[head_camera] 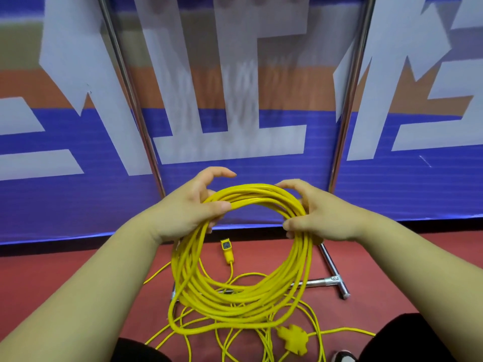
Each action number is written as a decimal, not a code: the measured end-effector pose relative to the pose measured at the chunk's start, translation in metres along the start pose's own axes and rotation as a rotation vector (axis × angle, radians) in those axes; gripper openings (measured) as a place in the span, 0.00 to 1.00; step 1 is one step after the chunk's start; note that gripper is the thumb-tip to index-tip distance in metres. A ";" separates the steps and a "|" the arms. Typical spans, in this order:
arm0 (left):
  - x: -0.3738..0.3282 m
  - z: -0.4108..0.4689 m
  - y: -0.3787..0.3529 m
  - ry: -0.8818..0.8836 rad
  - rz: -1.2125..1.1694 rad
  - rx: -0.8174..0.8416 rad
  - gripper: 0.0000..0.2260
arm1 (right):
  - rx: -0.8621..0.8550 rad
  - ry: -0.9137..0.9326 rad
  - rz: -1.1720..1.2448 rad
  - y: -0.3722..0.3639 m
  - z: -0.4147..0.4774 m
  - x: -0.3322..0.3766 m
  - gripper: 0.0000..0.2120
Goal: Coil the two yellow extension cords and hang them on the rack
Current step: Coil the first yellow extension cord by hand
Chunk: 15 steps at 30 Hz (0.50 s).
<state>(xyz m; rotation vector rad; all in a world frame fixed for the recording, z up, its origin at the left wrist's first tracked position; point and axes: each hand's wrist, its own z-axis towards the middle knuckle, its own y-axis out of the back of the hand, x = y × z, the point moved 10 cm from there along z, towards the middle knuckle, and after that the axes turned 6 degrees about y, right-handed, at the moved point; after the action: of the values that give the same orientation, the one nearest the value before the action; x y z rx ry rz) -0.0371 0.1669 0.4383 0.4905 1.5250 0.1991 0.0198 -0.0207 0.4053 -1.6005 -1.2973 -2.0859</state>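
A coil of yellow extension cord [243, 307] hangs in several loops between both hands in front of me. My left hand [188, 207] grips the coil's upper left, thumb over the strands. My right hand [318, 215] holds its upper right, fingers curled round the bundle. A second yellow cord [308, 320] lies loose on the red floor below, with a yellow multi-outlet end [294, 339] and a yellow plug [226, 250]. The rack's two metal uprights [130, 100] [350, 100] rise ahead; its top is out of view.
The rack's chrome base bar and T-joint [332, 280] lie on the red floor [78, 270] under the coil. A blue, orange and white banner [235, 126] stands right behind the rack. My dark-clad legs and a shoe [342, 356] show at the bottom edge.
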 end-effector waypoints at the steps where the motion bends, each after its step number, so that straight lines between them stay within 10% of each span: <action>1: -0.002 -0.001 -0.002 -0.003 0.013 0.019 0.21 | 0.026 0.003 0.033 -0.003 0.000 0.002 0.38; 15: -0.009 0.001 -0.012 0.038 -0.015 0.101 0.24 | -0.043 0.219 0.119 -0.010 0.009 0.058 0.28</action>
<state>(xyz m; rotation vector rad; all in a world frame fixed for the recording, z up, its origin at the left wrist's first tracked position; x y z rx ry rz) -0.0387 0.1527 0.4411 0.5585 1.5812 0.1208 -0.0032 0.0107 0.4500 -1.3825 -1.0659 -2.1570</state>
